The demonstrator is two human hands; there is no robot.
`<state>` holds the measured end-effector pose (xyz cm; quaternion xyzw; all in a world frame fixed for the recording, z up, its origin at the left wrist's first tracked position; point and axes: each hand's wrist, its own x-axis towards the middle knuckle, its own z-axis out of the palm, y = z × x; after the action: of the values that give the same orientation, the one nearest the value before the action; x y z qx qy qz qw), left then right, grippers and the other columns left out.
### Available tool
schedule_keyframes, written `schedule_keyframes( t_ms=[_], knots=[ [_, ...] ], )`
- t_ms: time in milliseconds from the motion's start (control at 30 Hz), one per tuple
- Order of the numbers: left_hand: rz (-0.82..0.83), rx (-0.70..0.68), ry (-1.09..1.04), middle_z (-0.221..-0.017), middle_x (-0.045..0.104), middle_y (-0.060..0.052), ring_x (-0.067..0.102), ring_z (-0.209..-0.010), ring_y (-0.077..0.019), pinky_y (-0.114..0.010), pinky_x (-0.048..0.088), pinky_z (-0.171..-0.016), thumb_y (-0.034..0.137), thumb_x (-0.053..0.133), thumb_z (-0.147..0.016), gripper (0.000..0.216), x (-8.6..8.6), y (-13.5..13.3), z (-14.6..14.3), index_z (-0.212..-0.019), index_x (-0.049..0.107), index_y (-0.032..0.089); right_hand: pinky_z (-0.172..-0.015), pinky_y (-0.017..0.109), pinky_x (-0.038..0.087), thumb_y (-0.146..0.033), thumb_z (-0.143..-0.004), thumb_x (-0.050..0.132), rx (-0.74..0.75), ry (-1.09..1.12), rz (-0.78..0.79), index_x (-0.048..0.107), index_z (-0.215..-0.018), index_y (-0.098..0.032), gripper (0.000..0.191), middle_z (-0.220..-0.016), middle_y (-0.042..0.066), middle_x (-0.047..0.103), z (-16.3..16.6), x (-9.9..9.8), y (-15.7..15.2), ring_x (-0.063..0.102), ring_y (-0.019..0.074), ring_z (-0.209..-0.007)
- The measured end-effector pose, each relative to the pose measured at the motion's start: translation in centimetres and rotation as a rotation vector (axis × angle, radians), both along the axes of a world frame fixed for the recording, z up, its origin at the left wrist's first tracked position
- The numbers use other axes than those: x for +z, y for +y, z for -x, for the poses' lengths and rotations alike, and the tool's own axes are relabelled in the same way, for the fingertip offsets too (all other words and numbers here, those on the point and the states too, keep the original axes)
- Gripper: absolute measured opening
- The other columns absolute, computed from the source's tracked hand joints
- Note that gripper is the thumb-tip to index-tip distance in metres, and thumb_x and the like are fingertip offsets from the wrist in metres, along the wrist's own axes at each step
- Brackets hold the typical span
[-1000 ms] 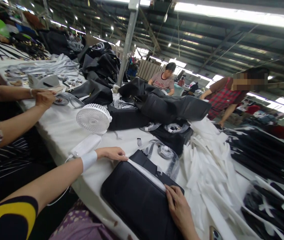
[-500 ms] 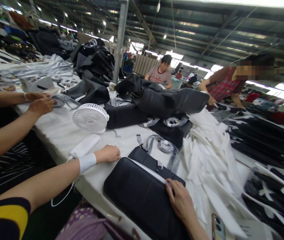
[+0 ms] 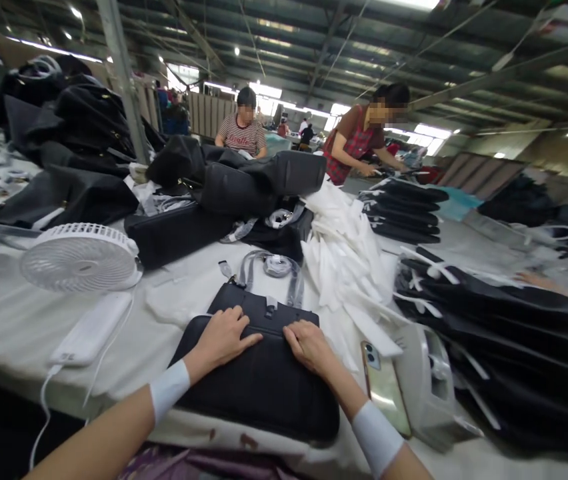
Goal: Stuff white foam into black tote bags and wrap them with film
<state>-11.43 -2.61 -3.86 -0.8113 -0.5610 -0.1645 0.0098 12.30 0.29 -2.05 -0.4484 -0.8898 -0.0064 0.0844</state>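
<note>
A black bag (image 3: 259,387) lies flat on the white-covered table before me, its near part turned toward me. Its black far panel (image 3: 244,303) carries a small buckle tab wrapped in clear plastic. My left hand (image 3: 221,337) grips the upper edge on the left, fingers over it and thumb stretched along it. Curled fingers of my right hand (image 3: 309,343) hold the same edge farther right. Past the bag lies a coiled strap (image 3: 277,265) in clear plastic wrap. Whatever lies inside the bag is hidden.
Left stands a white fan (image 3: 81,260) with a cable. At right are a phone (image 3: 387,387), a tape dispenser (image 3: 427,380) and stacked black pieces (image 3: 524,333). White strips (image 3: 339,247) and black bags (image 3: 244,180) lie beyond. Two co-workers stand across the table.
My view has swung right. My left hand has come from beside the bag onto its upper edge. The white strip seen along that edge no longer shows.
</note>
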Motion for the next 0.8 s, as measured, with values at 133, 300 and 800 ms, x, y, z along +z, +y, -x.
schedule_keyframes(
  t_ms=[133,300,800],
  knots=[
    [-0.041,-0.048,-0.093,-0.102,0.059,-0.007,0.057,-0.092,-0.0224,-0.036,0.043,-0.082,0.055,0.048,-0.091,0.038,-0.4,0.0,1.0,-0.093,0.063,0.020,-0.077,0.030,0.037,-0.033,-0.098,0.037,-0.110,0.067,-0.043,0.063,-0.084,-0.018,0.033,-0.088,0.007,0.064,-0.6,-0.2,-0.6,0.056,0.0184,-0.083],
    [0.031,-0.035,-0.084,-0.089,0.064,-0.006,0.060,-0.088,-0.0234,-0.035,0.042,-0.080,0.057,0.047,-0.091,0.040,-0.7,-0.2,1.0,-0.092,0.060,0.019,-0.076,0.028,0.037,-0.034,-0.099,0.036,-0.173,0.068,0.010,0.064,-0.085,-0.020,0.034,-0.088,0.006,0.067,-1.4,-0.3,-1.1,0.059,0.0177,-0.084],
    [0.272,0.121,0.039,-0.090,0.070,-0.015,0.067,-0.091,-0.0300,-0.035,0.046,-0.077,0.075,0.031,-0.085,0.067,0.6,1.2,-0.1,-0.094,0.066,0.018,-0.073,0.027,0.040,-0.047,-0.095,0.040,-0.280,0.150,0.066,0.066,-0.077,-0.019,0.042,-0.084,0.007,0.069,-2.4,-0.8,-1.6,0.062,0.0187,-0.081]
  ],
)
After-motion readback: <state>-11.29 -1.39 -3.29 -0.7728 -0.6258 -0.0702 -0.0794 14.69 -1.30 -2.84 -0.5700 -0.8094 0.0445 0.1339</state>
